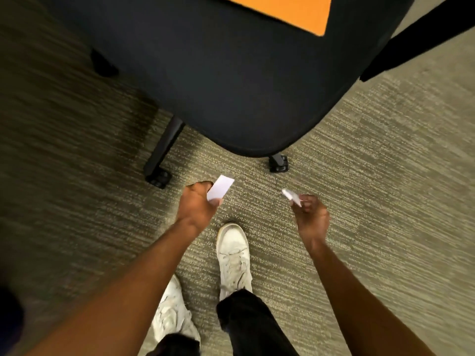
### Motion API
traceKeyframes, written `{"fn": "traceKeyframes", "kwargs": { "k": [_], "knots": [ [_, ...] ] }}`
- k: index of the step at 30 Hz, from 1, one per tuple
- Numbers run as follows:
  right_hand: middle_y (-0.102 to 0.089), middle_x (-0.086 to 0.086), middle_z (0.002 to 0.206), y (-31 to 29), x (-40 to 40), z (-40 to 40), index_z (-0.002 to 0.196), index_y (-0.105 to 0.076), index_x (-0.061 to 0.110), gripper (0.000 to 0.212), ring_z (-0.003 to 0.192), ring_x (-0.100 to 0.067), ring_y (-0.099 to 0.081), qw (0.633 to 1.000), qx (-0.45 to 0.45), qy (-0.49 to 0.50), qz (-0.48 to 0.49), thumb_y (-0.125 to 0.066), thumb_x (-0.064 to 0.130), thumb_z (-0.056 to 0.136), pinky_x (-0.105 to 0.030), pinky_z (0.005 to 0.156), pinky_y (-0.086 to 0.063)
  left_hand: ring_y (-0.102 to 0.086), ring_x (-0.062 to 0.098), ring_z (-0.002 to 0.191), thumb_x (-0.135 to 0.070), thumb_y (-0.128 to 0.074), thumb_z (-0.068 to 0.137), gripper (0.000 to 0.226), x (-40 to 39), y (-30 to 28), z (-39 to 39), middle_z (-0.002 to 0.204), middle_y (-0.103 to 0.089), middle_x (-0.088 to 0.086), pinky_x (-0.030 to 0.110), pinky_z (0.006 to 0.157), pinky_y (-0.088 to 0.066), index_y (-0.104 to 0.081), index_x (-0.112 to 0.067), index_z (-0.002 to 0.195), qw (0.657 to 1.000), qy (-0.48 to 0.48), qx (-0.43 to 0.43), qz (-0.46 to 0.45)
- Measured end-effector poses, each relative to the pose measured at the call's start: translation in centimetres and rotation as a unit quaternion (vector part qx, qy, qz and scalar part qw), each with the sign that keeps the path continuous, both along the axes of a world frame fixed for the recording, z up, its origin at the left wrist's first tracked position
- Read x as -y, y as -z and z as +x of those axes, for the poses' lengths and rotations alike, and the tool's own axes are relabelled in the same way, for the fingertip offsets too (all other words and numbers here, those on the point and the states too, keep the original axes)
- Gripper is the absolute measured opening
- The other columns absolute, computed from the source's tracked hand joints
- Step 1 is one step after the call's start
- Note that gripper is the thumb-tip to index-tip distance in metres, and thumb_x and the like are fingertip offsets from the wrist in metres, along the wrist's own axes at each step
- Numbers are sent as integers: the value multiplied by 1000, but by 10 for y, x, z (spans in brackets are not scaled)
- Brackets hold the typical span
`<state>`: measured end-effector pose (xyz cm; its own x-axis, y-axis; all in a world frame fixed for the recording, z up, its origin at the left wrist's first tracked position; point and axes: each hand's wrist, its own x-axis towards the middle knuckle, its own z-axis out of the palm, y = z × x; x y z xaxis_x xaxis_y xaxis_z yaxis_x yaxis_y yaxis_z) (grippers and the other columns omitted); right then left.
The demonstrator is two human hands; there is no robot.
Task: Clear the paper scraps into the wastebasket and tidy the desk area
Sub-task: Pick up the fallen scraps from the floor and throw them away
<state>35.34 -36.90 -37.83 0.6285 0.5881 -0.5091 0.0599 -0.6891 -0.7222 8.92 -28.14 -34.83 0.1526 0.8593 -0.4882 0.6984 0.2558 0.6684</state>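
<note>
Forearms out over carpet (359,150): left grip (198,204) pinches flat paper scrap (220,188), right grip (309,217) pinches crumpled scrap (291,197), likely for binning.

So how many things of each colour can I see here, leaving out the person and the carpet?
White: 4, flat scrap, crumpled scrap, right shoe, left shoe
Black: 1, chair
Orange: 1, sheet
Total: 6
</note>
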Motion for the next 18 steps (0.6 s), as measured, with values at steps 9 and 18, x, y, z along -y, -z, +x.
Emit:
{"fn": "traceKeyframes", "kwargs": {
  "k": [9, 18],
  "knots": [
    [-72, -1, 74, -176, -2, -74, 90, -72, 20, 7, 65, -13, -66, 989, 24, -144, 31, -71, 25, 85, -31, 59, -57, -53, 4, 61, -15, -75, 81, 10, 32, -159, -68, 72, -59, -6, 9, 44, -37, -65, -14, 82, 991, -126, 38, -32],
    [-74, 12, 82, -288, -22, -177, 92, -69, 33, 8, 80, -3, -70, 917, -23, -389, -84, -61, 31, 92, -33, 75, -59, -51, 5, 45, -59, -45, 76, 42, 92, -265, -151, 51, -49, -9, 17, 46, -36, -56, -20, 69, 952, -303, 52, -2]
  ]
}}
